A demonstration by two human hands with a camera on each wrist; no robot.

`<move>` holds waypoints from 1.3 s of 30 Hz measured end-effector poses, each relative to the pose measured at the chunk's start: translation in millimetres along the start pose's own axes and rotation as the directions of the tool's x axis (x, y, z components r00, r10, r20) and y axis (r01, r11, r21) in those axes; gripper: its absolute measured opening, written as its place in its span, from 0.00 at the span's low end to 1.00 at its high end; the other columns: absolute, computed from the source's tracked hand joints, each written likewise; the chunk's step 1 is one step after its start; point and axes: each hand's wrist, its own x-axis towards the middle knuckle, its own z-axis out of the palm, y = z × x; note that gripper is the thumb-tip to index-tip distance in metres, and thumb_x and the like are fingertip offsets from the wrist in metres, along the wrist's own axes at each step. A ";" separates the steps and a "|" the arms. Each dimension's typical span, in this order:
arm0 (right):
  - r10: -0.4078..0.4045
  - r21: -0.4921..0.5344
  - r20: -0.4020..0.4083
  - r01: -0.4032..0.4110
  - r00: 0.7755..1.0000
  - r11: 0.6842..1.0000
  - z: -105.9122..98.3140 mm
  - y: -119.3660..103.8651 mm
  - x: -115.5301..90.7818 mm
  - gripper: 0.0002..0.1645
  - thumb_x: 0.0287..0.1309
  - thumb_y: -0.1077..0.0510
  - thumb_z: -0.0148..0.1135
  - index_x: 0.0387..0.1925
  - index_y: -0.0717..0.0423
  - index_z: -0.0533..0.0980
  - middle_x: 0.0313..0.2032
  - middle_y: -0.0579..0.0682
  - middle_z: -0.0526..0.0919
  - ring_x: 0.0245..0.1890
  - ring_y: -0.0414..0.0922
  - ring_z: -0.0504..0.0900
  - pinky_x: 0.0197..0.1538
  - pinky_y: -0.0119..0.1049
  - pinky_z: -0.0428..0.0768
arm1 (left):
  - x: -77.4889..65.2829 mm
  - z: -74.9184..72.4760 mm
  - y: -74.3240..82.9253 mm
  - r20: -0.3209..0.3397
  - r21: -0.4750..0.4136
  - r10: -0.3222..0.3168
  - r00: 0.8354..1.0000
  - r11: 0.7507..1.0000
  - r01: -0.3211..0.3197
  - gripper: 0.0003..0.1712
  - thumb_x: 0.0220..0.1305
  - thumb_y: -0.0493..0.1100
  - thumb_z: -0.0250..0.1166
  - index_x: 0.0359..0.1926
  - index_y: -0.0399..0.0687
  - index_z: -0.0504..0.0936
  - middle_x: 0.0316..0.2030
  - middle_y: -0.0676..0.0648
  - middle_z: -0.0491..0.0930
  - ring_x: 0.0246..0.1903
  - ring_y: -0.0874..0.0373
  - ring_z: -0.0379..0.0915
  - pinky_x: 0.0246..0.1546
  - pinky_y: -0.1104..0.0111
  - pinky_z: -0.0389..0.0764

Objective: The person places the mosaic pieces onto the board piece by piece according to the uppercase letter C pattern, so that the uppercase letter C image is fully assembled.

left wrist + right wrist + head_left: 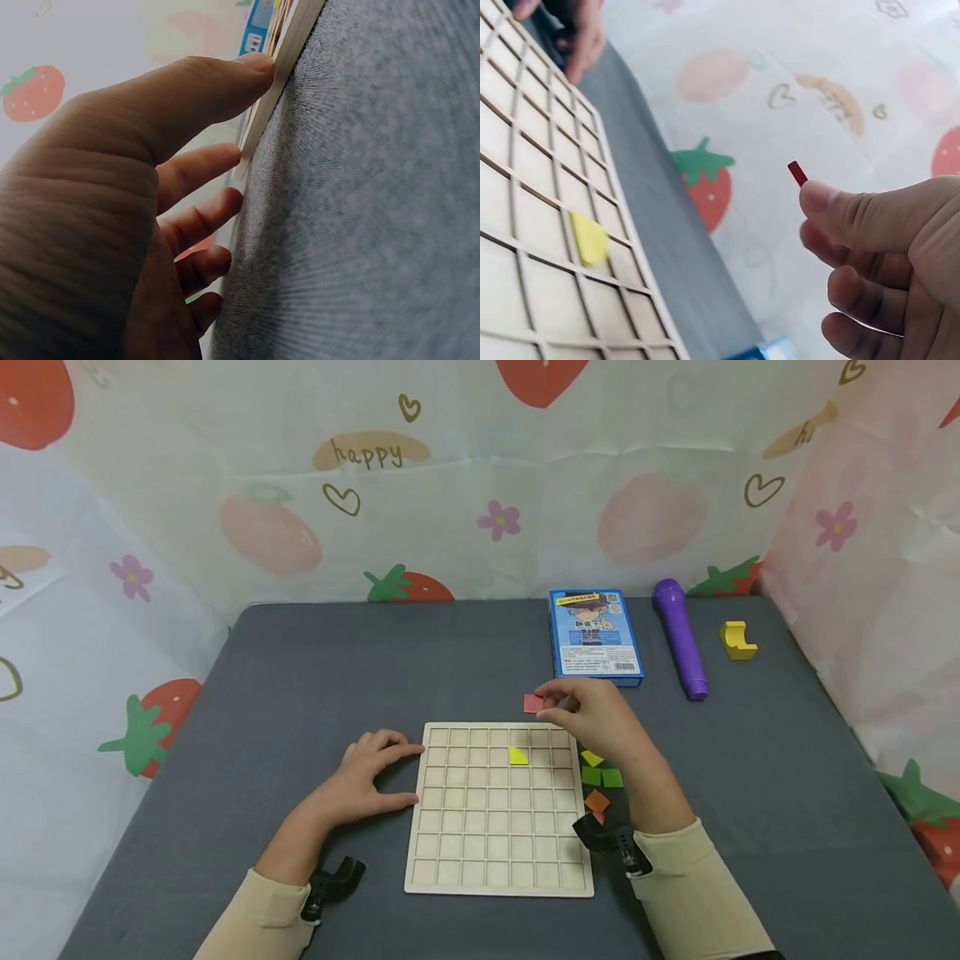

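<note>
Flat red tile (531, 703) pinched in my right hand (592, 712), near far edge of pale wooden grid board (497, 822); my left hand (363, 783), spread loosely, touches board's left edge.

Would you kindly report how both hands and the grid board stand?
Left hand touching grid board at left edge; right hand pinching red tile near far edge. One yellow piece on grid board. Nothing visibly blocking red tile.

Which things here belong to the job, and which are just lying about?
Likely in the job:
wooden grid board, left hand at its edge
red tile, in right hand
yellow piece on the board
loose coloured tiles beside the board

Apparently lying about:
blue box
purple round-ended stick
notched yellow block
</note>
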 end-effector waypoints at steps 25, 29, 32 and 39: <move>0.095 -0.223 0.122 -0.066 0.988 0.973 68.2 -5.6 9.1 0.13 0.52 0.51 0.81 0.40 0.47 0.89 0.24 0.44 0.73 0.26 0.42 0.70 0.30 0.36 0.64 | 0.0 -1.4 1.1 0.008 0.004 -0.012 1.000 1.000 0.012 0.37 0.58 0.56 0.78 0.68 0.54 0.79 0.57 0.50 0.71 0.51 0.52 0.63 0.51 0.53 0.60; 0.113 -0.243 0.132 -0.078 0.985 0.967 71.4 -3.7 9.0 0.13 0.51 0.52 0.81 0.39 0.47 0.89 0.24 0.43 0.75 0.27 0.42 0.71 0.31 0.37 0.66 | 0.3 -1.1 1.8 0.012 0.002 -0.017 1.000 1.000 0.017 0.38 0.58 0.56 0.78 0.68 0.54 0.79 0.57 0.50 0.71 0.51 0.52 0.63 0.51 0.53 0.59; 0.117 -0.254 0.142 -0.078 0.983 0.964 71.7 -2.2 9.1 0.13 0.51 0.52 0.82 0.39 0.47 0.89 0.24 0.43 0.75 0.27 0.42 0.72 0.31 0.37 0.67 | 0.4 -1.2 2.6 0.017 -0.002 -0.023 1.000 1.000 0.024 0.38 0.58 0.56 0.78 0.68 0.54 0.79 0.57 0.50 0.71 0.51 0.53 0.62 0.51 0.53 0.59; 0.130 -0.270 0.139 -0.088 0.982 0.959 71.5 -0.4 10.0 0.11 0.53 0.50 0.80 0.37 0.45 0.87 0.25 0.43 0.76 0.28 0.43 0.73 0.32 0.38 0.69 | 0.6 -0.9 2.4 0.015 -0.001 -0.025 1.000 1.000 0.025 0.38 0.58 0.56 0.77 0.68 0.55 0.79 0.57 0.50 0.71 0.52 0.53 0.62 0.51 0.53 0.59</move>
